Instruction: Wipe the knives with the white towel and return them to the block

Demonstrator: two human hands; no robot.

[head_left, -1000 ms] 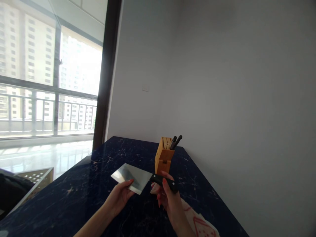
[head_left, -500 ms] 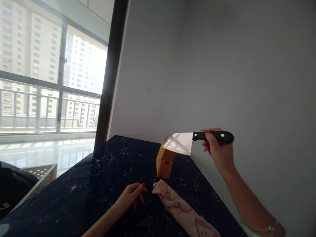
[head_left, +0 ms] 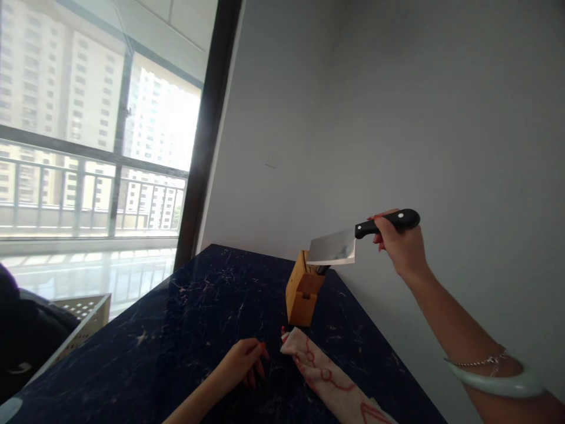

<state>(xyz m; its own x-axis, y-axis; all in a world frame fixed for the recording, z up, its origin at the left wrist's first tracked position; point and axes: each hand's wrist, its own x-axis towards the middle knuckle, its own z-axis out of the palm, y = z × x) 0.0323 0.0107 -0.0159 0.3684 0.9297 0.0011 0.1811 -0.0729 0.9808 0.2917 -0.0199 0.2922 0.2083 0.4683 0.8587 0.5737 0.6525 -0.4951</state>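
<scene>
From where I sit, the far left gives me a bright, dark-framed glass window (head_left: 154,123) above a black, soft-looking bundle (head_left: 39,335); the pale curved mark on it is too unclear for me to read. Beside it sits a beige crate with square perforations (head_left: 99,312). Next comes the dark blue, pale-veined glossy tabletop (head_left: 198,318). Over its near part I have the left hand (head_left: 243,359), fingers loosely bent and apart, holding nothing; whether it touches the surface I cannot tell.

To its right, an upright, honey-coloured wooden knife block (head_left: 301,300) stands on the tabletop, and just in front lies a folded off-white cloth with red line drawings (head_left: 324,377). The broad, silvery metal cleaver (head_left: 333,247) is raised at the block's top, its shiny rectangular blade sloping down leftward and partly hiding a dark handle there; I cannot tell whether blade and block touch. Its black handle shows two pale rivets and is clamped in my right hand (head_left: 404,250), with a pale green bangle (head_left: 498,384) on that arm.
</scene>
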